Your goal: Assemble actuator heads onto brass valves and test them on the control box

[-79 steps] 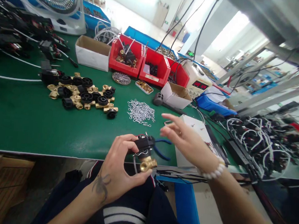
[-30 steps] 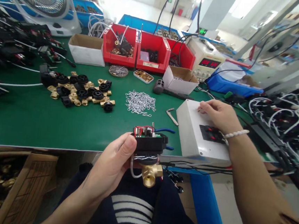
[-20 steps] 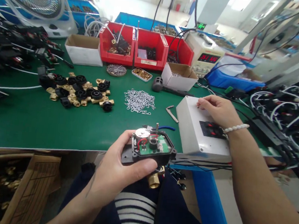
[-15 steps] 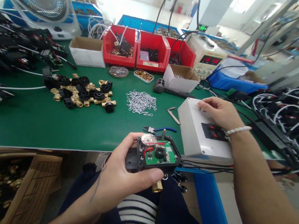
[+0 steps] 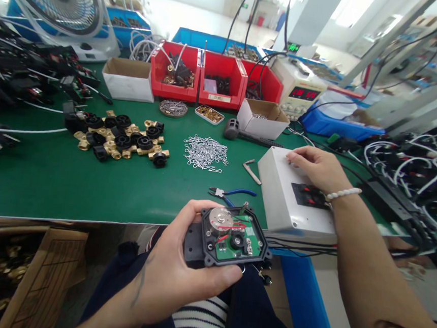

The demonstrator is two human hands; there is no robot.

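My left hand [image 5: 190, 268] is wrapped round an open black motor housing [image 5: 203, 249], held tilted towards me over my lap at the bench edge. Inside it sit a round silver motor [image 5: 220, 219], red wires and a green circuit board [image 5: 249, 227]. My right hand [image 5: 313, 167] rests on top of a white metal box [image 5: 281, 185], thumb and fingertips pinched at what looks like a small switch, mostly hidden by them. A black terminal block with red tabs [image 5: 309, 196] is set into the box near my wrist. Blue-handled cutters [image 5: 235, 192] lie just beyond the housing.
Silver clip pins [image 5: 205, 152] are heaped mid-bench, with brass fittings with black caps [image 5: 123, 138] to their left. A hex key [image 5: 252, 171] and black mallet [image 5: 232, 128] lie nearby. Red bins [image 5: 220, 99] and a power supply [image 5: 298, 84] stand behind; cabled units crowd both sides.
My left hand has tipped the housing more towards me, so its inside shows more fully, and the brass fitting below is hidden. My right hand stays on the box. The power supply's red display reads differently.
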